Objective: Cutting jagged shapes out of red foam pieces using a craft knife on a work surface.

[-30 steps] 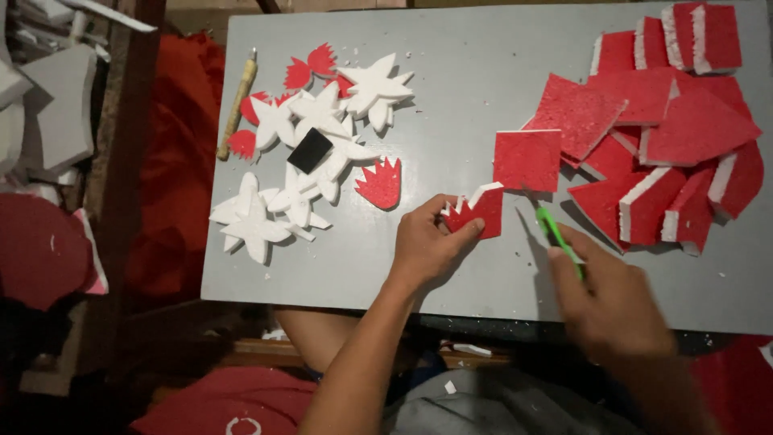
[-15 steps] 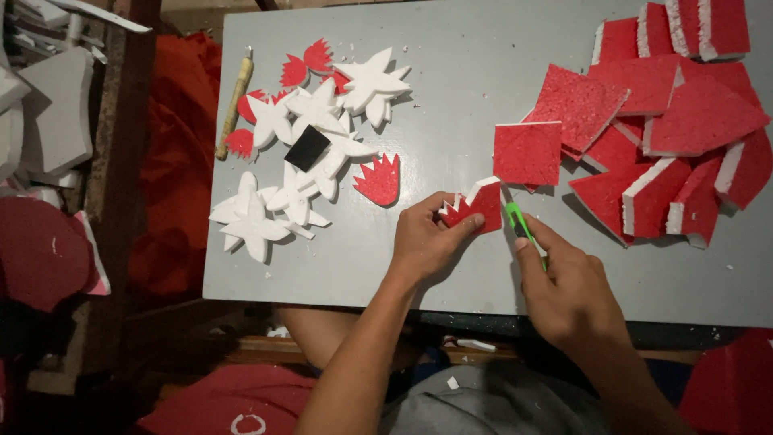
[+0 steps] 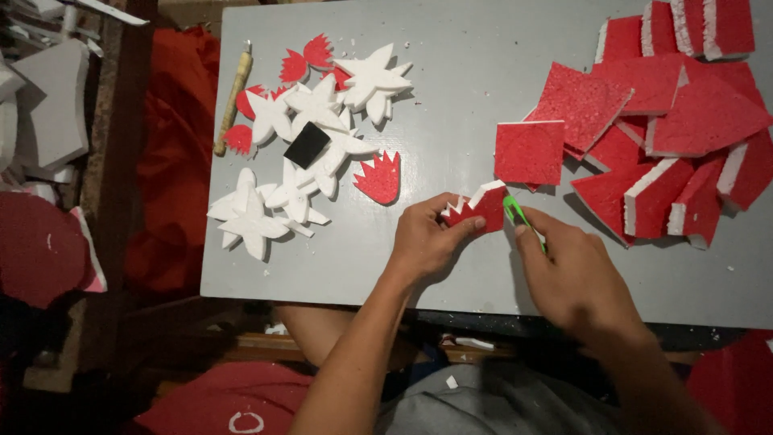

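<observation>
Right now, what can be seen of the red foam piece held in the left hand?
The red foam piece is small and looks like foam board: red textured face, white edge. Its left side is cut into jagged points. The left hand pinches it just above the grey table, and the green cutter in the right hand meets its right edge.

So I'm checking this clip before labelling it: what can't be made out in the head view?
- Green cutter: the right hand covers its handle, and its tip is hidden where it meets the red foam piece.
- That piece's lower part: hidden under the left hand.
- Red foam blocks: cut off by the top and right edges.
- Black square: too small to identify.
</observation>
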